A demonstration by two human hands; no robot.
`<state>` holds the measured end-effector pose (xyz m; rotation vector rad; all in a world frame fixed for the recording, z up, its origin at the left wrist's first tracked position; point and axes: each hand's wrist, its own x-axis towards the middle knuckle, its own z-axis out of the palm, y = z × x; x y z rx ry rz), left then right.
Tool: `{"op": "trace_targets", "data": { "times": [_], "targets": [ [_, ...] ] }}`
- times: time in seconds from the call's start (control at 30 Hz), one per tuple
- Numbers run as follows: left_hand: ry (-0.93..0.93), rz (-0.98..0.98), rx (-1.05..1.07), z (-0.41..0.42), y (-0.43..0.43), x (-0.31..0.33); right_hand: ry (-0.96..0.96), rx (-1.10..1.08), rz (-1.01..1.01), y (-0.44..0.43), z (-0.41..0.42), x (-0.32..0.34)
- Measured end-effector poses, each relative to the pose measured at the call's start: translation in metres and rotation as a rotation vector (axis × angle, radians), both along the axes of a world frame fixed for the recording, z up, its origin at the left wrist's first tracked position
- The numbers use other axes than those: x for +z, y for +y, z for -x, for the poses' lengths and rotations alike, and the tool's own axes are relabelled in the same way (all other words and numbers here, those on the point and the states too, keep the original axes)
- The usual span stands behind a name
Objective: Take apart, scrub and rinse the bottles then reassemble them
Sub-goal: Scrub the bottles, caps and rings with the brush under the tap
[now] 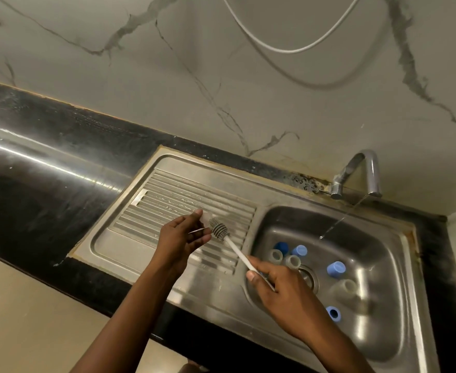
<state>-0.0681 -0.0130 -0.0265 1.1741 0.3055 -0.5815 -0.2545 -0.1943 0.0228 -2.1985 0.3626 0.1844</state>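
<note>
Two hands at left edge of sink basin (383,265): left hand (181,235) pinches clear bottle part (205,215) so my right hand (278,289), gripping brush (235,249), can scrub it; blue caps (335,269), clear bottles (292,261) wait inside basin.

Single view: a wide-angle camera worn on the head.
Position: above the near edge of the glossy black stone surface (46,168).
Facing: forward and down, toward the grey-veined pale marble wall (221,76) behind the surface's far edge.
Nearness: close. Both forearms enter from the bottom of the frame, with the left hand (181,238) and right hand (280,286) mid-frame.
Coverage: the stainless steel sink (221,300) set into the surface, its ribbed drainboard (184,195) central and its basin toward the right corner. The curved chrome tap (361,170) is at the far right.
</note>
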Motion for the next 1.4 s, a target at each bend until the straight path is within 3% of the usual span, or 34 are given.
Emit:
{"op": "trace_targets", "data": {
  "times": [0.23,0.47,0.8,0.9,1.03,1.13,1.2,1.3,1.4],
  "targets": [
    [-0.013,0.019,-0.124,0.001,-0.023,0.015,-0.044,-0.021,0.208,-0.013,0.004,0.006],
    [-0.038,-0.016,-0.167,0.006,-0.043,0.017,-0.054,0.083,0.631,-0.023,0.006,0.002],
    [-0.018,0.022,-0.209,0.0,-0.062,0.03,-0.166,0.054,0.654,-0.036,0.007,-0.003],
    [-0.022,0.052,-0.209,0.002,-0.063,0.032,-0.121,-0.073,0.421,-0.037,0.004,0.012],
    [-0.008,0.137,-0.193,0.009,-0.066,0.033,-0.067,-0.184,-0.222,-0.029,0.009,0.013],
    [0.048,0.249,-0.195,0.013,-0.067,0.031,0.142,-0.247,-0.782,-0.028,0.01,0.023],
    [0.08,0.316,-0.206,0.015,-0.068,0.031,0.251,-0.242,-1.031,-0.031,0.01,0.03],
    [0.081,0.38,-0.243,0.016,-0.067,0.033,0.295,-0.226,-1.175,-0.037,0.011,0.028],
    [0.065,0.311,-0.239,0.015,-0.069,0.034,0.268,-0.218,-1.037,-0.036,0.009,0.025]
  ]
}}
